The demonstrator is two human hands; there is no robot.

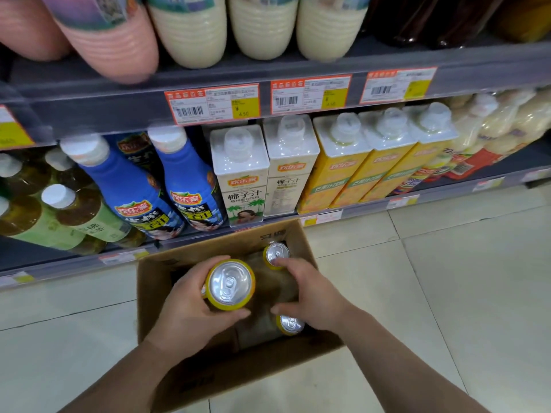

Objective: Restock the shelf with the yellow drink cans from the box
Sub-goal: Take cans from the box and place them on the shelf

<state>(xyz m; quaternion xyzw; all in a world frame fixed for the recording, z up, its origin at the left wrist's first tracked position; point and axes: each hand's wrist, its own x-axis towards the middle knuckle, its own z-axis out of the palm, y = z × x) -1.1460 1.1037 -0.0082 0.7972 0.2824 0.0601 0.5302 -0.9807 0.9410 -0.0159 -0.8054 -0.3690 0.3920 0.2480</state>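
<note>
An open cardboard box (155,281) stands on the floor in front of the shelf. My left hand (187,311) grips a yellow drink can (230,284) with a silver top, held upright above the box. My right hand (310,296) hovers over the box with fingers spread and nothing in it, between two more yellow cans: one at the box's far side (276,254), one at its near right (290,324). Part of another can peeks out behind my left hand. The box's inside is dark.
The lower shelf (357,208) holds green tea bottles, blue bottles (131,192), white cartons (238,174) and yellow cartons (337,165), packed side by side. Price tags (212,103) line the upper shelf edge, with large bottles above. Pale floor tiles (447,278) spread to the right.
</note>
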